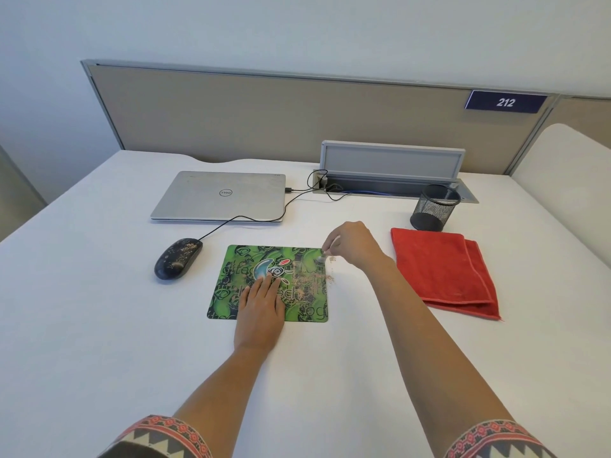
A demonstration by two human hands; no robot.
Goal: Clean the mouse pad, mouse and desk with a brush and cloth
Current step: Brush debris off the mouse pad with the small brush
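Note:
A green patterned mouse pad [238, 285] lies on the white desk [99, 309], with brownish crumbs on its right half and spilling past its right edge. My left hand [261, 309] presses flat on the pad's lower middle, fingers straight. My right hand [350, 244] pinches a small brush [325, 251] whose bristles touch the pad's upper right corner. A black wired mouse [178, 258], dusted with crumbs, sits left of the pad. A folded red cloth [443, 269] lies to the right.
A closed silver laptop [220, 196] sits behind the pad, with cables running to an open cable tray [390, 183]. A black mesh pen cup [434, 206] stands behind the cloth. A beige partition [264, 110] closes off the back of the desk.

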